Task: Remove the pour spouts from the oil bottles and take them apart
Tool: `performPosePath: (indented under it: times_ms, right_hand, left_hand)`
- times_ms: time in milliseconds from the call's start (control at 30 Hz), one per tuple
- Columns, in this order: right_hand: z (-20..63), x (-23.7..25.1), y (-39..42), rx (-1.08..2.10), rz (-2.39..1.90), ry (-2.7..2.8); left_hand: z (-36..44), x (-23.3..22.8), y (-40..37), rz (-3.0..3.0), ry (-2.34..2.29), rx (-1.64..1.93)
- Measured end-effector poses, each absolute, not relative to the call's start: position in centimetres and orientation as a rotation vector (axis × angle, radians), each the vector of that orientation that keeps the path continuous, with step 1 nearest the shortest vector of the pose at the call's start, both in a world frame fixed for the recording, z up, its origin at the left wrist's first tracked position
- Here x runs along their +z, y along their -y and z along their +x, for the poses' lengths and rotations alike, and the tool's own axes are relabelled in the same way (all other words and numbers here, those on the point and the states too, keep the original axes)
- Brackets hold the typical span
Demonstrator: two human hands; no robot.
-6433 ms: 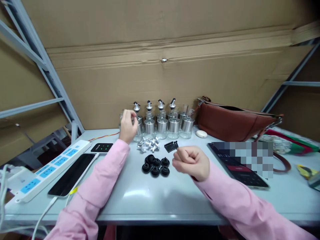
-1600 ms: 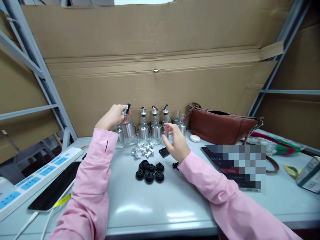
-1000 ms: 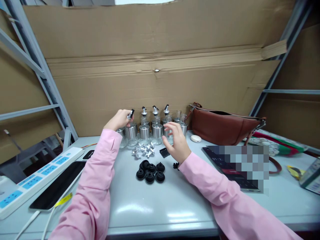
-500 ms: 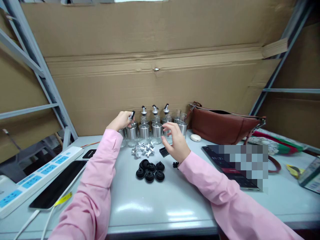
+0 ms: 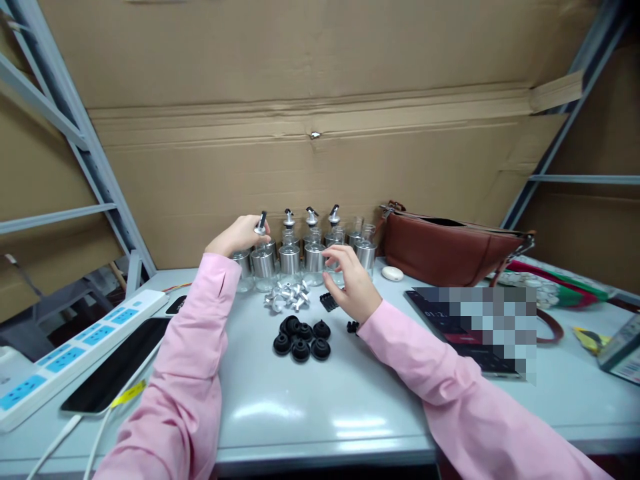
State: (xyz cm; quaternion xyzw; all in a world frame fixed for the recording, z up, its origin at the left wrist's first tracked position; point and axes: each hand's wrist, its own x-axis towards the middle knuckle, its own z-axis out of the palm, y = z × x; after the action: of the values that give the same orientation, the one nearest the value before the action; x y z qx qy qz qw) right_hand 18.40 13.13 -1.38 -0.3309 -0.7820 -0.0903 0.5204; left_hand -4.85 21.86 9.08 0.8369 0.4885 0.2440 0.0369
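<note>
My left hand (image 5: 243, 233) is closed on a silver pour spout with a black flap (image 5: 261, 223), over the bottles at the left end of the back row. Whether the spout touches a bottle neck is hidden by my fingers. My right hand (image 5: 353, 280) hangs open, fingers curved and apart, in front of the glass bottles with steel sleeves (image 5: 289, 260). Three bottles behind carry pour spouts (image 5: 312, 217). Silver spout pieces (image 5: 287, 297) lie heaped before the bottles. Nearer are several black ribbed stoppers (image 5: 301, 349). Small black parts (image 5: 329, 302) lie beside my right hand.
A brown leather bag (image 5: 445, 250) and a small white round case (image 5: 393, 273) are at the back right, with a partly blurred tablet (image 5: 443, 327) in front. On the left lie a power strip (image 5: 75, 350) and a black phone (image 5: 117, 365) with cables. Cardboard (image 5: 320, 173) walls the back.
My left hand has moved a little left and away from me, and the spout it holds now points more upright. My right hand has stayed nearly still. The camera has tilted slightly.
</note>
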Motion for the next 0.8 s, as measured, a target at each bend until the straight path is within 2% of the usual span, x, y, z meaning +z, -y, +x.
performPosePath:
  times_ms: [133, 333, 567, 800]
  right_hand:
    - [18.4, -1.3, -13.0, -0.218, -0.807, 1.874]
    - [18.4, -0.9, -12.5, -0.232, -0.827, 1.85]
    - [18.6, -0.9, -12.2, -0.214, -0.883, 1.866]
    - [18.3, -1.2, -12.1, -0.182, -0.897, 1.79]
  left_hand:
    - [-3.8, 10.3, -19.8, 2.65, -1.546, 0.642]
    - [-0.1, 10.7, -15.9, 2.743, -1.435, 0.131]
    - [1.1, 11.2, -12.9, 2.827, -1.322, 0.167]
    - [2.4, 10.4, -13.1, 2.889, -1.293, -0.047]
